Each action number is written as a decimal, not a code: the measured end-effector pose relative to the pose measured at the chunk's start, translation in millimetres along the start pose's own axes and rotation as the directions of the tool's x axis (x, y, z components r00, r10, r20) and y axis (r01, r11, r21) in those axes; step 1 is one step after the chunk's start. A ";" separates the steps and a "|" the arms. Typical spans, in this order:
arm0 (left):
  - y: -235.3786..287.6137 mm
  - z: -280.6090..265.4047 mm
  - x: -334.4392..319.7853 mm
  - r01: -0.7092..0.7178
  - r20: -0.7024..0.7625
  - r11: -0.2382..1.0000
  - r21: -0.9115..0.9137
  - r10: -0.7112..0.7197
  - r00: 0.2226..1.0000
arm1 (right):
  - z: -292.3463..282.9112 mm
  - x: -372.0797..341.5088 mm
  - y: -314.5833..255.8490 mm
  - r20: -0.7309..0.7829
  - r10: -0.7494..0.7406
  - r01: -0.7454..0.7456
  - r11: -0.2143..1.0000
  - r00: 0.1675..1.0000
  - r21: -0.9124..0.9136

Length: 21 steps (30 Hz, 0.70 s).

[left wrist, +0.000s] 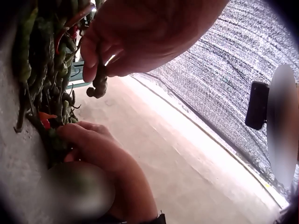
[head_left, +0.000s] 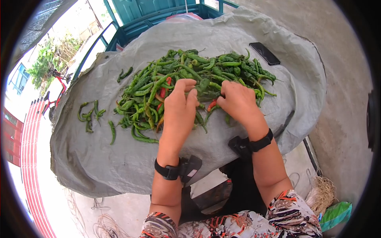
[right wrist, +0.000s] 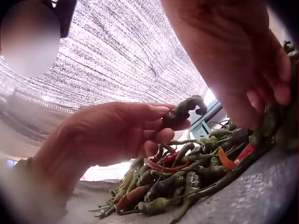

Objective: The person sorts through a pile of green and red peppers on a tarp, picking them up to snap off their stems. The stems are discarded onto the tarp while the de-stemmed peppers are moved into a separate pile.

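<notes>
A heap of green chili peppers [head_left: 151, 87], with a few red ones mixed in, lies on a grey sheet [head_left: 119, 166]. Raised at the heap's near side, my left hand [head_left: 180, 111] pinches a short, curled green pepper [left wrist: 99, 83] between thumb and fingers; the right wrist view shows the same pepper [right wrist: 184, 112] from the side. To its right, my right hand [head_left: 240, 101] reaches down at the heap's near right edge, fingers bent around a green pepper [right wrist: 268, 123], mostly hidden by the hand. A red pepper [head_left: 212, 105] lies beside those fingertips.
A black phone [head_left: 264, 53] lies on the sheet behind the heap, to the right. Several loose green peppers [head_left: 90, 115] are at the left. A teal metal frame [head_left: 135, 20] stands beyond the sheet; tangled twine [head_left: 321, 194] and a green bag [head_left: 336, 216] sit at lower right.
</notes>
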<state>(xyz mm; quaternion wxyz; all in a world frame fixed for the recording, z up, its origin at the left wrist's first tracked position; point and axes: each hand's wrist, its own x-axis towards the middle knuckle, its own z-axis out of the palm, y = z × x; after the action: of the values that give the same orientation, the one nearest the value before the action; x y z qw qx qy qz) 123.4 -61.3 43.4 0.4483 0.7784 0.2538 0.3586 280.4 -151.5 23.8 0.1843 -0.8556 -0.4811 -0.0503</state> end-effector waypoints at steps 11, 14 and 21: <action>-2.5 -10.7 6.2 0.078 -0.017 0.915 -0.395 -0.092 0.996 | -21.5 14.3 2.6 -0.119 0.371 -0.136 0.592 0.921 0.794; -3.8 -7.1 6.3 0.058 0.000 0.879 -0.474 -0.066 0.998 | 2.2 27.9 17.9 -0.515 0.360 0.068 0.766 0.778 0.639; -0.4 -4.4 4.9 0.072 0.082 0.853 -0.516 -0.034 0.996 | -23.8 9.1 -8.8 0.118 0.033 -0.123 0.217 0.992 0.968</action>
<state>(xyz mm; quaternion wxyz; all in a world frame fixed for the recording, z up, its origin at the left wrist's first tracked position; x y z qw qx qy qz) 122.9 -55.4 46.2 0.6598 0.6337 0.1533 0.3737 280.0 -148.7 50.6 0.6624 -0.5777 -0.3701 0.3008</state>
